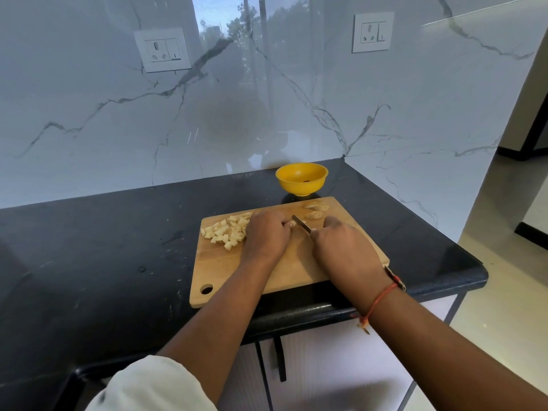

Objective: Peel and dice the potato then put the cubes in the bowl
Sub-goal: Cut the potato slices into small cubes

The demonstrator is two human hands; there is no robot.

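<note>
Dicing is in hand. On the wooden cutting board (237, 271), the left hand (267, 232) curls its fingers down on a small potato piece (293, 223). The right hand (341, 244) grips the knife (302, 223), blade against that piece. Diced cubes (228, 231) lie heaped at the left, and two uncut pieces (315, 210) wait at the far right. The yellow bowl (296, 188) stands just beyond the board. Next come short cuts clear of the fingertips.

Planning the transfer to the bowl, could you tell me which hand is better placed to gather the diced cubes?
Probably left: the left hand, holding a potato piece, lies beside the cube pile on the board; the right hand grips the knife.
</note>
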